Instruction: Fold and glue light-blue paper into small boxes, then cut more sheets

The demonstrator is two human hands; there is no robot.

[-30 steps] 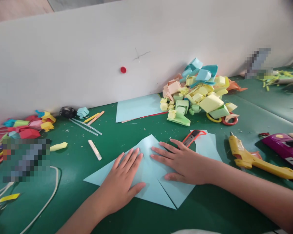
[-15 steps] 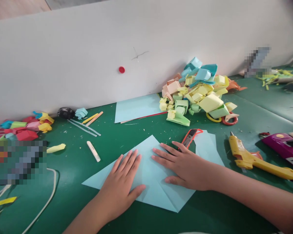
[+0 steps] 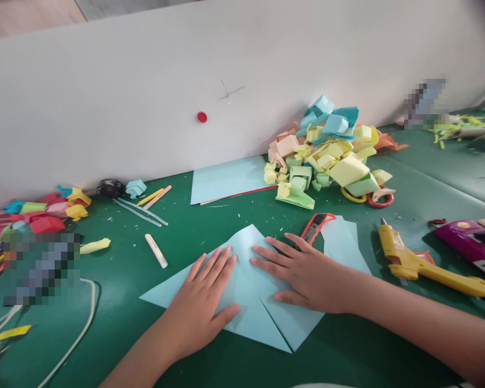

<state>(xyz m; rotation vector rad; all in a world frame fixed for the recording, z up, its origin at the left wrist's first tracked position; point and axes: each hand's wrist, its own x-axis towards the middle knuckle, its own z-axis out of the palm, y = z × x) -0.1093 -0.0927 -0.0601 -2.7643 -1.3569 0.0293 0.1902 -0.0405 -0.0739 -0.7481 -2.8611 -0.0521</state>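
Note:
A folded sheet of light blue paper (image 3: 246, 285) lies on the green table (image 3: 117, 345), with a slit-like gap running to its near edge. My left hand (image 3: 204, 302) rests flat on the paper's left part, its thumb apart from the fingers. On the right part my right hand (image 3: 303, 272) lies flat with fingers spread. A utility knife (image 3: 316, 229) with a red-orange edge lies just beyond the right hand. Beside it is another piece of blue paper (image 3: 343, 242), partly hidden by my right forearm.
A heap of folded paper pieces (image 3: 327, 156) leans by the white board (image 3: 125, 97). A yellow glue gun (image 3: 424, 261) and a purple device (image 3: 472, 242) lie at right. Colourful paper shapes (image 3: 48, 210), a white stick (image 3: 156, 250) and a white cable (image 3: 91, 312) are at left.
The gap between the paper's near flaps has opened a little, and its left corner has shifted slightly right. Both hands stay flat in nearly the same place.

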